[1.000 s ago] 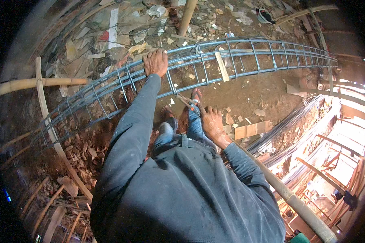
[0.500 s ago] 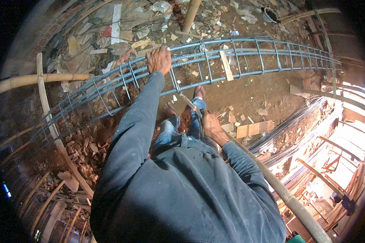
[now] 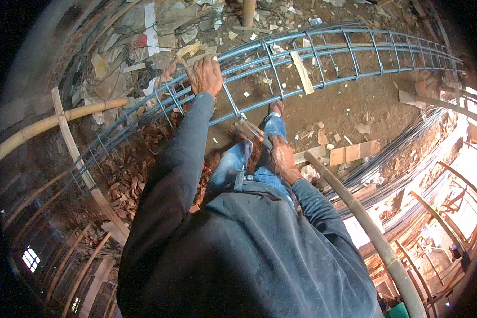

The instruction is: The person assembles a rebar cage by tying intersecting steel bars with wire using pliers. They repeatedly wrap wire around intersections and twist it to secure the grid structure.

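A long steel rebar cage (image 3: 350,79), with square stirrups along its bars, stretches across in front of me. My left hand (image 3: 205,77) is closed over its upper bars, left of the middle, knuckles up. Lower and to the right, my right hand (image 3: 283,160) is closed in front of my thigh. It holds a slim metal hand tool (image 3: 253,129) with an orange spot; the exact kind is hard to make out. The tool's far end meets the cage's lower bar beside a stirrup. My fingers hide its near end.
A flat wooden strip (image 3: 302,72) lies across the cage. Bamboo poles (image 3: 363,217) stand at my right and left (image 3: 63,119). Bundled steel rods (image 3: 403,146) lie on the right. Broken rubble (image 3: 124,193) and scraps cover the ground; a board (image 3: 354,152) lies beyond my right hand.
The view has shifted, and the cage's right part appears higher. My right hand still grips the tool at the lower bar; my left hand has kept its hold on the cage.
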### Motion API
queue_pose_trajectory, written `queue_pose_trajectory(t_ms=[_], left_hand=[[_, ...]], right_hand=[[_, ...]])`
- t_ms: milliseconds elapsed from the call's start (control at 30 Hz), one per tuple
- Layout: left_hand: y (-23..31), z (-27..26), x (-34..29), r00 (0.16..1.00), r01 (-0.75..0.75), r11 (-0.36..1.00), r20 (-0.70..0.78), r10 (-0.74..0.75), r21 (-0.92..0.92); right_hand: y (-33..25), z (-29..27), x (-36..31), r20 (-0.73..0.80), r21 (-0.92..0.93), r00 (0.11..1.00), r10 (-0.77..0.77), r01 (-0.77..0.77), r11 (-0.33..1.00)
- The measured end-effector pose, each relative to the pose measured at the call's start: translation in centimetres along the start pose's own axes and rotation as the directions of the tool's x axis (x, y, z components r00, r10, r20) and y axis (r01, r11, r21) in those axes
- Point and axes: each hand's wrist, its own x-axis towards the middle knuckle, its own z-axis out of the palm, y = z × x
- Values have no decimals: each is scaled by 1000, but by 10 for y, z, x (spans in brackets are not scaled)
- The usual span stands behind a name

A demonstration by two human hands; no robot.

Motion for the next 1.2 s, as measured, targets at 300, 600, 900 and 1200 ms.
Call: queue_pose_trajectory(t_ms=[300, 600, 900, 1200], left_hand=[[-2, 4, 2, 1000, 5, 1000, -9, -5, 14], [-6, 10, -1, 999, 7, 999, -31, -8, -35], [-1, 0, -1, 1000, 3, 1000, -30, -4, -16], [-4, 7, -1, 998, 8, 1000, -65, -9, -15]], right_hand=[[-12, -4, -13, 4, 80, 1000, -18, 18, 997], [-18, -11, -13, 107, 326, 992, -67, 29, 945], [-27, -6, -8, 64, 320, 998, -25, 4, 947], [-42, -18, -13, 266, 369, 960, 87, -185, 911]])
